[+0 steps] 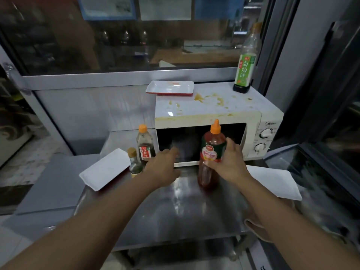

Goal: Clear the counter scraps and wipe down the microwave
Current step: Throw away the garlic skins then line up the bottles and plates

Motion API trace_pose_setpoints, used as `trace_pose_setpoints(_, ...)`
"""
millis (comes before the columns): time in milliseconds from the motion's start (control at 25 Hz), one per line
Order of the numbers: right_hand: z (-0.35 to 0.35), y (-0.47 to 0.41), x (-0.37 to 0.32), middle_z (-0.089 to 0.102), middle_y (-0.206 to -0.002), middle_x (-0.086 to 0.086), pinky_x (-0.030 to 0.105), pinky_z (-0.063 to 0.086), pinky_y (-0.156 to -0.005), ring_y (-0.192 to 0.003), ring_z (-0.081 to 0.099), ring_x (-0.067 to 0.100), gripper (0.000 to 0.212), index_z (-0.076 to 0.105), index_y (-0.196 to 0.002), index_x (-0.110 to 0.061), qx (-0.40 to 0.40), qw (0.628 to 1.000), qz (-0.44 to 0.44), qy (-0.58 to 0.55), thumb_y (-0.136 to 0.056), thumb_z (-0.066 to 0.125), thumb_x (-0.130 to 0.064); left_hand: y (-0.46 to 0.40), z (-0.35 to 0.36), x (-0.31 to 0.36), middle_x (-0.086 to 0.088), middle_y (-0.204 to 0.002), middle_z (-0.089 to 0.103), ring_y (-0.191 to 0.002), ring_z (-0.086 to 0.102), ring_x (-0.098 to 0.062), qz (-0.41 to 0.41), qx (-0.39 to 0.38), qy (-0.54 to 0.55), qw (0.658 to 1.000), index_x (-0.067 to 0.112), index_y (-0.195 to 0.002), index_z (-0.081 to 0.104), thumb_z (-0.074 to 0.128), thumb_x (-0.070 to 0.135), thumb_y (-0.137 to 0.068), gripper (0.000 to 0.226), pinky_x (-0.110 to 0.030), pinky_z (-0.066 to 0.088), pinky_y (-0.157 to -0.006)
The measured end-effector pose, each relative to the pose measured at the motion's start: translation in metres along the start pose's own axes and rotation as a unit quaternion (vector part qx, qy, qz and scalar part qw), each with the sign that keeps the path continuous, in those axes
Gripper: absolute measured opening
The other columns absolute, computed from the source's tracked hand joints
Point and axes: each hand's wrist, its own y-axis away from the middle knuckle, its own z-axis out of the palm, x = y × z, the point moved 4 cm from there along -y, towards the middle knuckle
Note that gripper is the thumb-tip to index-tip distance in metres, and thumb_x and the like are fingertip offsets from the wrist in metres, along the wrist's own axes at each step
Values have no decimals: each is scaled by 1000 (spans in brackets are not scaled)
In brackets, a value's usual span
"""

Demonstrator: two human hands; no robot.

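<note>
Head view: the right hand (228,164) wraps its fingers and thumb around a tall, soft plastic red sauce bottle (211,154) with an orange cone cap, standing on the shiny steel counter (187,207). The left hand (164,168) reaches forward with relaxed fingers, holding nothing, its tips at the microwave's dark door. Just beyond both hands sits the boxy white microwave (214,114), its flat top smeared with yellowish stains.

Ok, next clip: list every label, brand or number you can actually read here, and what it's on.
"白灼汁": green label of the bottle on the microwave.
"Midea": microwave control panel, faint.
"凉拌汁": dark sauce bottle, only roughly legible.
Red sauce bottle held by the right hand: label blurred, unreadable.
Dial markings: too small.
</note>
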Motion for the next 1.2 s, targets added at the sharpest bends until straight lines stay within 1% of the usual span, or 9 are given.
trace_pose_setpoints(120,16,-23,18,35,-142,11,45,36,-105,-133,33,30,108,21,-144,-16,7,999,29,-40,-60,85,-39,-14,14,-3,-8,-129,52,-117,52,-25,-15,-2,0,1000,19,-132,39,64,31,-84,56,-45,47,-96)
trace_pose_setpoints(200,24,-34,26,35,-143,12,42,37,-104,-132,36,30,111,21,-145,-13,20,996,40,-77,-60,86,-39,-20,19,-5,-8,-130,51,-117,52,-26,-25,2,1,1000,19,-133,39,64,32,-84,56,-44,46,-96)
trace_pose_setpoints(320,31,-45,33,44,-134,10,34,42,-93,-121,48,28,104,30,-139,-13,38,990,32,-132,-57,88,-39,-27,29,-8,-7,-131,51,-118,51,-26,-38,6,-5,999,19,-133,39,64,31,-84,56,-43,46,-97)
trace_pose_setpoints(480,40,-49,36,51,-127,4,32,45,-91,-115,52,22,95,35,-132,-17,39,982,21,-182,-55,89,-33,-33,36,-13,-7,-130,53,-117,53,-25,-48,8,-15,999,19,-132,40,64,33,-84,56,-42,47,-96)
trace_pose_setpoints(600,41,-50,36,54,-123,4,30,44,-87,-112,54,23,86,38,-127,-15,56,982,17,-182,-59,86,-37,-33,39,-17,-7,-129,54,-114,54,-26,-54,8,-21,998,18,-132,41,65,33,-83,56,-41,48,-95)
trace_pose_setpoints(720,41,-50,34,53,-125,5,35,46,-90,-113,54,25,83,37,-127,-15,55,984,16,-168,-63,84,-39,-29,37,-22,-8,-129,53,-114,54,-25,-63,9,-14,998,18,-132,40,66,32,-83,58,-42,47,-95)
trace_pose_setpoints(840,41,-45,28,54,-125,6,36,47,-91,-114,55,26,83,38,-127,-14,48,987,10,-154,-63,84,-39,-21,31,-24,-7,-129,53,-115,54,-25,-75,14,-7,997,18,-133,40,66,31,-83,58,-41,48,-94)
trace_pose_setpoints(1040,36,-28,2,56,-116,1,27,43,-79,-100,56,20,82,38,-124,-19,23,990,-14,-135,-60,82,-47,2,10,-33,-7,-131,53,-117,52,-25,-100,33,16,994,19,-133,40,65,30,-83,57,-44,47,-96)
trace_pose_setpoints(1200,33,-16,-33,54,-104,-3,25,42,-74,-97,58,21,77,41,-117,-19,8,991,-45,-126,-59,80,-52,25,-9,-47,-8,-124,56,-108,57,-27,-132,56,21,989,18,-127,43,66,28,-83,51,-44,49,-92)
